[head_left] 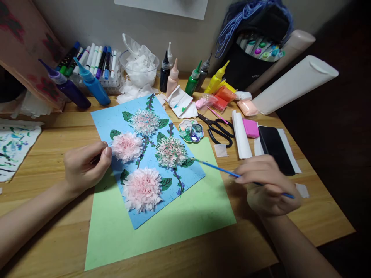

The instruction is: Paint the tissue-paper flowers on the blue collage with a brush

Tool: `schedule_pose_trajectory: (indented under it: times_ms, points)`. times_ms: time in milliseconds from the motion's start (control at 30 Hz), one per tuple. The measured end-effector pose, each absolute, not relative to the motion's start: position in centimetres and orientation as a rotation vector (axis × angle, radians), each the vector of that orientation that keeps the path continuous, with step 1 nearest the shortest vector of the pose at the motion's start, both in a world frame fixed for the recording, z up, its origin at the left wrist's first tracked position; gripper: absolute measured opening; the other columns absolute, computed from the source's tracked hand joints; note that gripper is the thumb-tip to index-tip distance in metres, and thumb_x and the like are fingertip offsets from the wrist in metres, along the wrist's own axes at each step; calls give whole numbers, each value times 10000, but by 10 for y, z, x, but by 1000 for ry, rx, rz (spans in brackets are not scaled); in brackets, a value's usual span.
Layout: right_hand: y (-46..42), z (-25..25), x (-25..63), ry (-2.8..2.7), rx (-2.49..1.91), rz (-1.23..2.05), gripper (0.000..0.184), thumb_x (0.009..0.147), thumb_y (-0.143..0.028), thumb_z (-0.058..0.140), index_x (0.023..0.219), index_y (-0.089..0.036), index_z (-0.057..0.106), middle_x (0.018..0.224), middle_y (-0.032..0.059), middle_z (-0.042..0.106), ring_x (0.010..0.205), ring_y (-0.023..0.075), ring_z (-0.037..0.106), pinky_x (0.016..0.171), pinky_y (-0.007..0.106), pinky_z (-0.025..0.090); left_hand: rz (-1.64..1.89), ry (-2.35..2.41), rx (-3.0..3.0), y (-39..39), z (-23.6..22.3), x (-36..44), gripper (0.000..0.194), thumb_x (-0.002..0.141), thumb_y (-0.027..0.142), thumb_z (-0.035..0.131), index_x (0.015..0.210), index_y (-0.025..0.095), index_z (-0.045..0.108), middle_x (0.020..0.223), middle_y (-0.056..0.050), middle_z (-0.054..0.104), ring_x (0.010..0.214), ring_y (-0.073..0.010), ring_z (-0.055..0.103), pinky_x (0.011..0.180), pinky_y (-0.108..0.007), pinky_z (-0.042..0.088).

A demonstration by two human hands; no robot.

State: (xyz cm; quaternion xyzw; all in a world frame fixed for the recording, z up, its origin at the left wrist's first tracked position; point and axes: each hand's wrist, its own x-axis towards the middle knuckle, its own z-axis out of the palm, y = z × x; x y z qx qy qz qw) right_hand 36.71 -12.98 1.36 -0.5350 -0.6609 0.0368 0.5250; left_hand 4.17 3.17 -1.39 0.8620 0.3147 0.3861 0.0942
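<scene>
My right hand is closed round a thin blue paintbrush. The brush tip is close to the right side of a crinkled paper flower with green-flecked petals. That flower is one of several raised paper flowers on a light blue painted board, with dark green leaves and twisting stems. My left hand is closed, thumb against the fingers, by the board's left edge and a pale pink flower. Whether it pinches anything is hidden. A small flower-shaped palette with paint lies beside the board.
Green paper lies under the board. Black scissors, a folded tissue and a black phone-like slab lie to the right. Paint bottles, a clear tissue bowl and markers line the back. A paint-stained cloth lies left.
</scene>
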Motion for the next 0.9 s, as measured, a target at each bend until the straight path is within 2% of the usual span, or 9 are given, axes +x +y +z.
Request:
schedule_pose_trajectory:
  times_ms: [133,267,600,900]
  points:
    - [-119,13,369,-1274,-1298,-82,320,906,-319,427,687,-228,642,625,16,600,653,172,566,622,343,415,1140,923,2567,31,-12,41,286,799,138,503,520,180,455,429,61,404,360,-39,311,387,-166,252]
    - [-114,8,373,-1375,-1438,81,262,909,-235,424,758,-215,638,734,21,635,769,166,584,727,334,437,1141,895,2585,31,-11,42,290,800,131,501,521,187,449,430,62,408,353,-41,326,382,-163,259]
    - [-109,-1,374,-1371,-1540,308,271,928,-276,403,792,-226,632,786,11,634,823,140,579,788,300,441,1128,888,2599,30,-8,43,293,809,128,494,527,189,446,426,66,390,347,-45,323,379,-168,260]
    - [-107,2,372,-1278,-1441,316,321,923,-328,401,738,-199,629,725,23,632,742,151,591,702,311,457,1144,828,2611,31,-6,46,268,780,99,509,536,189,445,420,71,387,336,-45,331,367,-169,265]
